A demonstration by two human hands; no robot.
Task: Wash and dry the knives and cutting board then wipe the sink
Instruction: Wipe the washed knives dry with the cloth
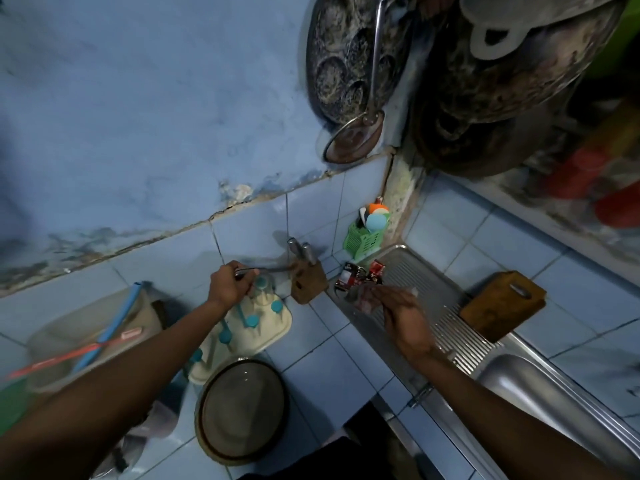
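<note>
From the head camera: the left hand [230,284] grips a knife [266,270] by its handle, tip at the wooden knife block [308,280], where two more handles stand. The right hand [398,306] lies over a crumpled cloth [363,299] on the sink drainboard [446,327]; its grip is blurred, can't tell. Cutting board [502,304] rests at the drainboard's edge. Best line the blade up with the slot and slide it straight.
</note>
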